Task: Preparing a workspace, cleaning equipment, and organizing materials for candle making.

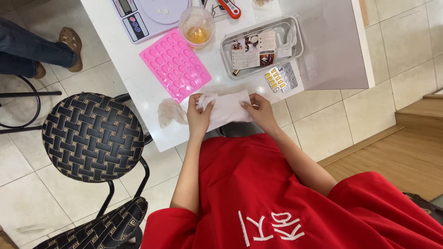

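Nearest the camera, the person in the red top had both hands at the table's (138,87) front edge. The left hand (198,115) was pinched on the crumpled end of a white cloth (228,107), fingers curled over it, while the right hand (259,110) pressed thumb and fingers on the opposite edge, so the cloth lay stretched between the 2 hands, flat on the tabletop. It looked like a folding or smoothing step (possibly a wipe or thin bag; the material was hard to tell). The next move would call for keeping both grips even so the cloth did not bunch.

Just left lay a clear glove (169,112). Beyond sat a pink mold (175,63), a blister pack (280,77), a metal tray (295,44), a cup (197,26) and a scale (138,20).
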